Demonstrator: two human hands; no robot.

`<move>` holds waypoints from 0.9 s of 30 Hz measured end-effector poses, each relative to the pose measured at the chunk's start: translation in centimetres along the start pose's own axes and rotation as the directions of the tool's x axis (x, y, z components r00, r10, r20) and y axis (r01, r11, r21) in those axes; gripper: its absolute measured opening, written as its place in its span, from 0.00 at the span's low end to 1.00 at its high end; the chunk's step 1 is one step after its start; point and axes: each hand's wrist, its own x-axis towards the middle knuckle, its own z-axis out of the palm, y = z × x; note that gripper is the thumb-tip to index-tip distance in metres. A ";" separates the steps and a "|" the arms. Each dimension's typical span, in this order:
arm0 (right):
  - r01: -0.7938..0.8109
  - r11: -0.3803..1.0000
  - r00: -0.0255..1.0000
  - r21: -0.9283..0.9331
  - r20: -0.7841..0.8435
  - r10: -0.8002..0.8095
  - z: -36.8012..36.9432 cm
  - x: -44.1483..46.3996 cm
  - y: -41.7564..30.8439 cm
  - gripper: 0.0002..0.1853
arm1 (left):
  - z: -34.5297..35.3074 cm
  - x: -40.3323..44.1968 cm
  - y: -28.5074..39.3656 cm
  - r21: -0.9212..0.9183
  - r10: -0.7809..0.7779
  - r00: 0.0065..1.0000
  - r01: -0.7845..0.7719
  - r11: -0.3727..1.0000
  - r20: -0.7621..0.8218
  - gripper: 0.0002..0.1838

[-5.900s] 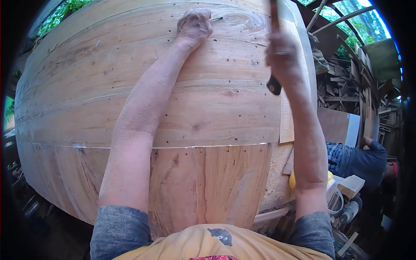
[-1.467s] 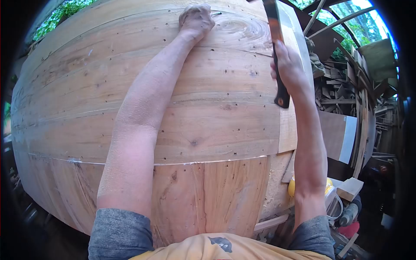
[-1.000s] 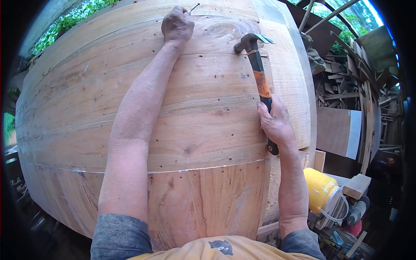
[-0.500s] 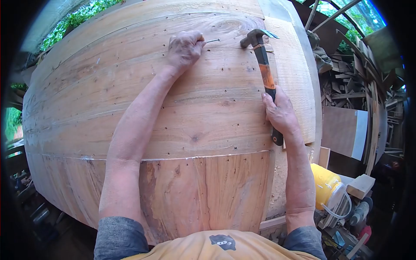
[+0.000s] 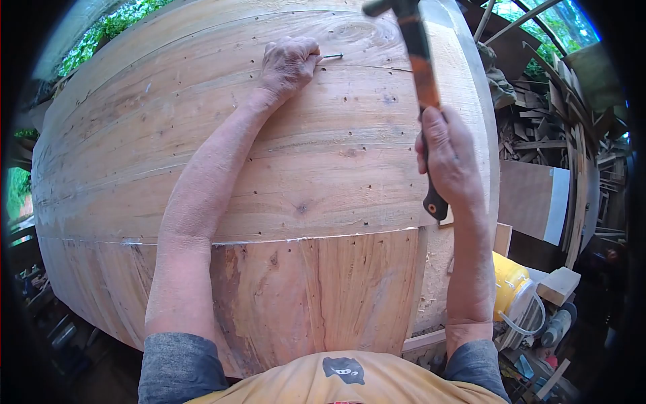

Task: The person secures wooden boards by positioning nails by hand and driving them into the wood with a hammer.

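My left hand (image 5: 289, 66) is closed in a pinch around a nail (image 5: 332, 56), whose shank and head stick out to the right of the fingers. It rests low over the wooden planking (image 5: 303, 182), near the seam between two upper planks. In my right hand (image 5: 452, 158) is a claw hammer (image 5: 424, 74) with a black and orange handle, gripped near the lower end. The hammer's head is partly cut off by the top of the view. Rows of small dark holes or nail heads dot the curved planks.
At the lower right stands a yellow bucket (image 5: 511, 283) with a white handle, beside a wood block (image 5: 560, 286). A power tool (image 5: 560, 324) lies near them. A flat board (image 5: 528, 198) and stacked scrap wood (image 5: 538, 128) are farther right.
My right hand has lifted the hammer up toward the camera and the top edge. My left hand has shifted slightly upward, still pinching the nail.
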 end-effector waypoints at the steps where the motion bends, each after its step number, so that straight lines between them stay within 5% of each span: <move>1: 0.070 0.997 0.997 0.034 -0.028 -0.069 -0.2 0.0 -1.1 0.22 | 0.0 0.1 -0.1 0.006 0.006 1.000 -0.006 1.000 0.000 0.04; 6: 0.275 0.958 0.953 0.085 -0.159 -0.259 0.1 0.2 -3.5 0.20 | 0.2 0.0 -0.1 -0.008 0.024 1.000 -0.024 1.000 -0.011 0.04; 9: 0.080 0.955 0.992 -0.287 -0.072 -0.105 1.8 2.3 1.5 0.27 | 0.1 0.0 0.0 0.003 0.031 0.999 -0.031 1.000 -0.015 0.04; 11: 0.032 0.749 0.999 -0.661 0.017 -0.028 2.3 4.0 6.2 0.31 | 0.3 0.0 0.0 -0.015 0.017 1.000 -0.017 1.000 -0.018 0.04; 15: -0.191 0.968 0.981 -0.165 -0.003 0.193 0.8 2.1 2.2 0.27 | 0.6 0.0 -0.1 -0.019 0.034 0.999 -0.035 0.999 -0.030 0.04; 22: 0.202 0.979 0.971 -0.012 -0.128 -0.202 -0.6 0.4 -3.7 0.23 | 0.1 0.3 0.3 -0.062 -0.006 1.000 0.006 0.998 -0.001 0.04; 27: 0.146 0.983 0.984 -0.107 -0.090 -0.156 0.6 0.5 -2.3 0.22 | 0.4 0.0 0.3 -0.003 0.017 1.000 -0.017 1.000 -0.007 0.05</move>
